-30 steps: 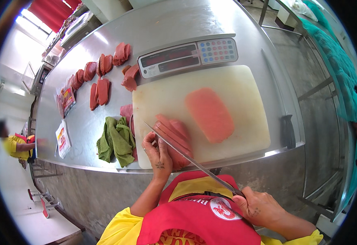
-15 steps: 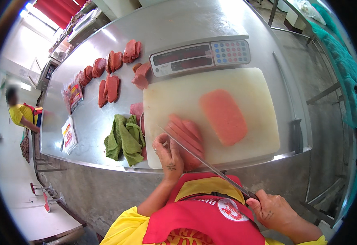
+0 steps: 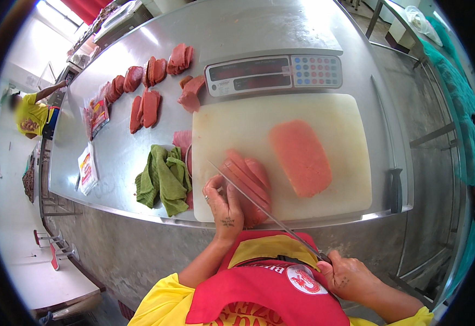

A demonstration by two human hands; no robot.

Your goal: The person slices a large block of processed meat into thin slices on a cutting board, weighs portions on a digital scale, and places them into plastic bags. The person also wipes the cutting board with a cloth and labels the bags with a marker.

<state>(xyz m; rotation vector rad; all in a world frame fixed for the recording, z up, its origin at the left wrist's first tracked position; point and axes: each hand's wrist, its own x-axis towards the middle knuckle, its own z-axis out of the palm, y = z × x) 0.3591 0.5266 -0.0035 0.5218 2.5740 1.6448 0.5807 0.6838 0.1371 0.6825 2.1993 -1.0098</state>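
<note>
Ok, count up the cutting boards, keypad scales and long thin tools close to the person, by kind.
Cutting board: 1
Keypad scale: 1
Long thin tools: 2 (knife in right hand; dark-handled tool lying right of the board)
Total: 4

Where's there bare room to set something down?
Free: the cutting board between the scale and the sliced meat, and its strip right of the pink slab; also the steel table between the green cloth and the white packet. Crowded: the board's near left part, with left hand, sliced meat and knife.
</note>
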